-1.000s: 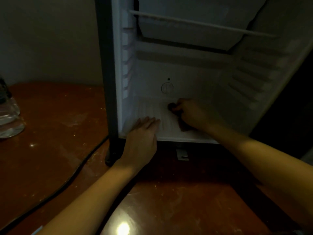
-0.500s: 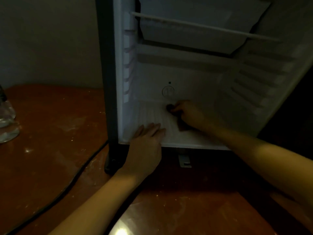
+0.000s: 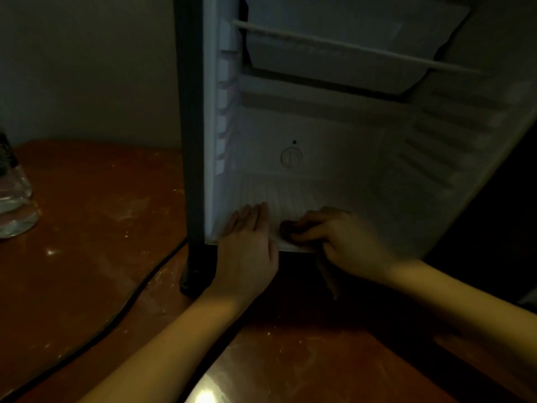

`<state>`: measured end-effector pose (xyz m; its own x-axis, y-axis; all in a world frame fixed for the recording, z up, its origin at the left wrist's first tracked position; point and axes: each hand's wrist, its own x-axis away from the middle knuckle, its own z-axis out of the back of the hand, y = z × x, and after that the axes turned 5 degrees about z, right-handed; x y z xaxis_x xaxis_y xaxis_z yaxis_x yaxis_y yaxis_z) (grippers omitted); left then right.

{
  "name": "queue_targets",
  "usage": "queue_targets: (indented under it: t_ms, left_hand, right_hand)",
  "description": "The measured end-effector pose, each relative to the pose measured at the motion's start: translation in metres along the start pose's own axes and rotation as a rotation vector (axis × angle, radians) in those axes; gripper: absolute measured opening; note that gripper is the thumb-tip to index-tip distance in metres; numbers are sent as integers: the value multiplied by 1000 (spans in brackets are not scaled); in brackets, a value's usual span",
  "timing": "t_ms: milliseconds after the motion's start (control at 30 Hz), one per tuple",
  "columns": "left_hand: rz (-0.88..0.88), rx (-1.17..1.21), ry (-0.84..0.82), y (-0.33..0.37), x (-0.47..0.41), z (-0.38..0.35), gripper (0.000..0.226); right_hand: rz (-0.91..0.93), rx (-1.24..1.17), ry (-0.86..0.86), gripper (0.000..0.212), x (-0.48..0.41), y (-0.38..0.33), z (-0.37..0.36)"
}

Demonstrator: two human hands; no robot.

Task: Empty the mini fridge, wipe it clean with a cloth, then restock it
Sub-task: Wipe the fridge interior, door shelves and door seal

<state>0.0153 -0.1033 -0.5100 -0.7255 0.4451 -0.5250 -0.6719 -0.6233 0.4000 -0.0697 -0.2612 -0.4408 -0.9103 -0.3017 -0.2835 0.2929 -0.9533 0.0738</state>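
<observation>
Bottle: a clear plastic bottle [image 3: 14,205] stands on the tabletop [image 3: 87,228] at the 9 o'clock edge of the view, partly cut off by the frame.
Tabletop: reddish-brown and glossy, marked with pale smears and specks; a bright glare sits at 6 o'clock.
Cable: a dark cable [image 3: 130,298] lies on the tabletop, running from the 8 o'clock corner towards the fridge's front left foot.
Mini fridge: the mini fridge [image 3: 191,141] stands on the tabletop with its white interior facing the camera; its dark left edge drops from 12 o'clock to the centre.
Left hand: the left hand [image 3: 247,251] lies palm down on the front lip of the fridge floor [image 3: 290,196], fingers straight and together, pointing to 12 o'clock, holding nothing.
Dial: a round dial [image 3: 291,156] sits low on the back wall, at 12 o'clock from the hands, with a small dark dot just above it.
Cloth: a dark cloth [image 3: 290,229] rests on the front of the fridge floor, just beside the left hand at its 3 o'clock; most of it is hidden under fingers.
Right hand: the right hand [image 3: 343,242] has its fingers curled round the cloth, pressing it onto the floor's front lip.
Bar: a thin white bar [image 3: 348,50] slants across the top, from 12 to 2 o'clock, in front of a pale flap [image 3: 334,27].
Right wall: ribbed ledges [image 3: 436,146] step down at 2 o'clock, dim in shadow.
</observation>
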Motion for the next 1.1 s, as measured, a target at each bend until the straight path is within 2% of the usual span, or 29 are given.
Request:
queue_targets:
  t_ms: [133,200,267,467,567,667,767,833,900,1000,1100]
  left_hand:
    - [-1,30,-8,-2,-2,1,61]
    - [1,39,-3,-4,-3,2,61]
    - [1,45,6,-5,-3,2,61]
    - [-5,-25,-25,-4,-3,1,66]
    - [-31,-14,-32,-3,-2,2,63]
    - [-39,-42,-1,-2,-2,4,60]
    - [-28,-75,16,-5,-4,3,61]
    - [5,-101,4,-6,-5,3,66]
    - [46,-103,-7,-7,-5,3,73]
    - [66,-120,3,-7,-5,4,80]
    - [63,-133,1,-6,-4,3,78]
  right_hand:
    - [-124,172,-64,35,-68,24,-18]
    - [-156,295,-60,41,-86,33,-25]
    - [-181,340,-86,36,-81,27,-26]
    - [-20,245,-133,51,-8,-28,0]
    - [-98,221,-92,51,-14,-17,2]
    - [-143,297,-132,42,-54,33,-15]
    - [-285,185,-180,30,-93,68,-30]
    - [-314,141,-102,26,-93,69,-32]
    - [-247,64,-25,30,-70,50,-29]
    - [-26,20,62,53,-23,6,-19]
    - [114,-9,117,57,-7,-6,-15]
